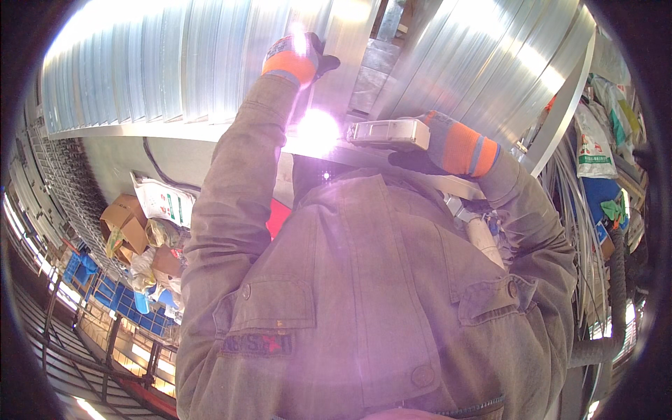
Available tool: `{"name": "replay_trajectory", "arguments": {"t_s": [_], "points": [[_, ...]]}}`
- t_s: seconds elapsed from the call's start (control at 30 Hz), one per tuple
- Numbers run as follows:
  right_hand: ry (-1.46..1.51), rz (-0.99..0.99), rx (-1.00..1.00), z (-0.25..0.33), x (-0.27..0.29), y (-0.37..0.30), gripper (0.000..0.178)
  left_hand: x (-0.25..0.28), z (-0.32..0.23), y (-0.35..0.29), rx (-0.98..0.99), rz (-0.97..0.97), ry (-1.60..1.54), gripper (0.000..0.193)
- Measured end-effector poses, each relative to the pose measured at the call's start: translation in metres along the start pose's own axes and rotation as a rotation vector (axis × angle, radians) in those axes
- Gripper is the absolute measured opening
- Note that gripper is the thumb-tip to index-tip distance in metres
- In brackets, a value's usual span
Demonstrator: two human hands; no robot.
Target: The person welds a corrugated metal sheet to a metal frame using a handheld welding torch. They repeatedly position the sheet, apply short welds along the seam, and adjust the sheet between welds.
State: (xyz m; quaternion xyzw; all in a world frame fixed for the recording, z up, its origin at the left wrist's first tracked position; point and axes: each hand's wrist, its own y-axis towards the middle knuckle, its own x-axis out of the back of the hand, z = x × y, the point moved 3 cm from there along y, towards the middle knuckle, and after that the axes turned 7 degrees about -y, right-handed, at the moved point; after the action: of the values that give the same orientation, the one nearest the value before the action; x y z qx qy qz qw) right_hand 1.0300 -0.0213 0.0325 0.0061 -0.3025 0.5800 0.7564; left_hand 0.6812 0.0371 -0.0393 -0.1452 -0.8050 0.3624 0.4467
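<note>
My left hand (pixel 295 61), in an orange and grey glove with dark fingers, rests on the long silvery metal profiles (pixel 217 59). Its thumb stretches out to the right, apart from the fingers, and glare covers part of the glove. My right hand (pixel 451 145), gloved alike, is closed at the right end of a pale grey, block-shaped object (pixel 389 134). That object lies close in front of my chest, and its exact kind cannot be made out. Most of the right fingers are hidden behind it and in shadow.
More ribbed metal profiles (pixel 483 63) lie to the right, across a gap. At left are a cardboard box (pixel 124 222), a white printed bag (pixel 164 199) and blue crates (pixel 122 297). Thin strips (pixel 563 203), a white sack (pixel 595 143) and a dark hose (pixel 617 294) are at right.
</note>
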Motion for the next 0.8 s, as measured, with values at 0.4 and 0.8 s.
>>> {"name": "replay_trajectory", "arguments": {"t_s": [0.4, 0.8], "points": [[0.073, 0.085, -0.081, 0.012, 0.01, -0.001, 0.035, 0.02, -0.024, -0.024, -0.026, 0.015, 0.095, 0.055], [0.126, 0.044, -0.082, 0.047, 0.031, -0.001, 0.044, 0.017, -0.026, -0.023, -0.065, -0.084, 0.117, 0.054]]}}
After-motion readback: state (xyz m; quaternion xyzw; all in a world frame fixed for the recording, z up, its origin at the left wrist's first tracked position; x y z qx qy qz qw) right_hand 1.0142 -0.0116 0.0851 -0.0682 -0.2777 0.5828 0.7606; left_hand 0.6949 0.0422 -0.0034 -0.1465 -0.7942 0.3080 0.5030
